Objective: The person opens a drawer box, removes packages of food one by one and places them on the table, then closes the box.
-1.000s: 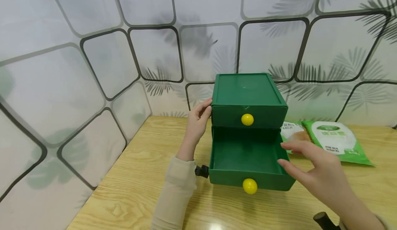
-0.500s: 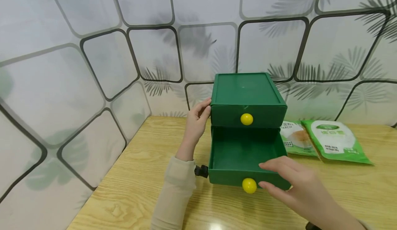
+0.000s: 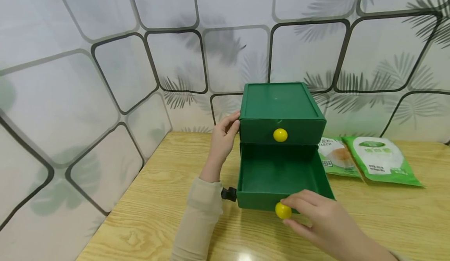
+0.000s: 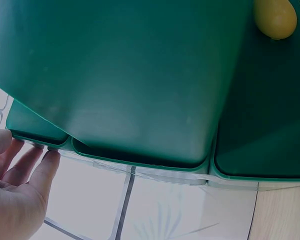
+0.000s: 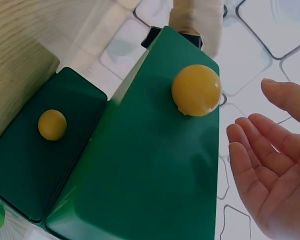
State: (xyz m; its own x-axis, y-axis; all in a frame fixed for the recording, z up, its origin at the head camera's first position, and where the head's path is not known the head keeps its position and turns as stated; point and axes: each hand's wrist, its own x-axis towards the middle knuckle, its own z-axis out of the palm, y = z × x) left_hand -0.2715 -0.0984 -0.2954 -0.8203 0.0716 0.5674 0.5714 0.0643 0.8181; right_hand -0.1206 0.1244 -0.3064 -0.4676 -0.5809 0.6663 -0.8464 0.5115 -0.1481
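Lower knob: yellow ball on the front of the lower drawer, facing me.
Right grip: thumb and fingers spread apart either side of that ball; my wrist view shows a gap between fingertips and knob, so I'm not clamped on it.
Lower drawer: pulled well out, bare green bottom showing, my right grip covering its front right corner.
Upper drawer: pushed in, with its own yellow upper knob.
Cabinet: the green box holding both, standing on the bench.
Left grip: fingertips resting on the cabinet's left side up near the top, not wrapped round anything.
Packets: starch packet partly behind the cabinet, green-and-white packet just beside it.
Bench: light wood grain.
Backdrop: pale wall with rounded outlines and grey leaves.
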